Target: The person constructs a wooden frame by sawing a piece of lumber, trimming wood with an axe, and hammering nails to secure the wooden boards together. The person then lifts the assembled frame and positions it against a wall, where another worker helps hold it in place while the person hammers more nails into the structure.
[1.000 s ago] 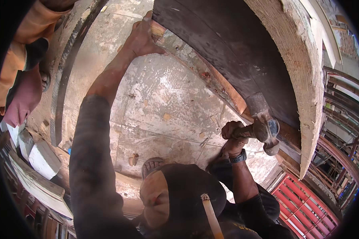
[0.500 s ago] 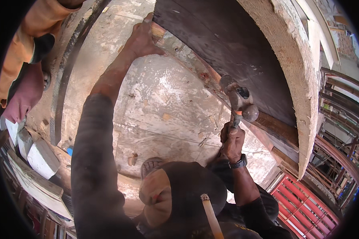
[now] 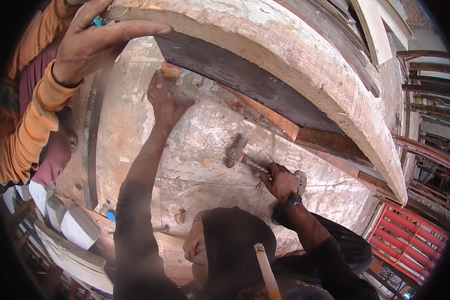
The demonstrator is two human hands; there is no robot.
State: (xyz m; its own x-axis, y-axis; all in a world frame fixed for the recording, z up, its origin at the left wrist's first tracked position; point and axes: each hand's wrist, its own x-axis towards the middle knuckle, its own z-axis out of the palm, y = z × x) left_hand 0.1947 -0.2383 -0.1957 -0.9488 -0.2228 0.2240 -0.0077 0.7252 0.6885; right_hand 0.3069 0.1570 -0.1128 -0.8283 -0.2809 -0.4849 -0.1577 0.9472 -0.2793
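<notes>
My right hand (image 3: 280,182), with a watch on its wrist, is closed around the handle of a hammer (image 3: 237,151). The hammer's head is a little blurred and lies over the worn, pale surface (image 3: 200,170). My left hand (image 3: 167,105) is spread, thumb out, fingers toward the end of a reddish wooden strip (image 3: 265,116); whether its fingertips touch the strip I cannot tell. That strip borders a dark panel (image 3: 245,82). Above the panel runs a thick, curved, rough wooden beam (image 3: 305,65). A co-worker's hand (image 3: 92,45) is at the beam's left end.
The co-worker's orange sleeve (image 3: 32,130) fills the upper left. A narrow dark curved strip (image 3: 91,145) lies left of my arm. Pale blocks (image 3: 80,222) and a blue round cap (image 3: 110,215) are at lower left. At right stand a red slatted piece (image 3: 405,235) and stacked timber (image 3: 430,90).
My right hand has brought the hammer away from the dark panel's edge, leftward and lower. The co-worker's hand has come to the curved beam, which now lies lower across the view.
</notes>
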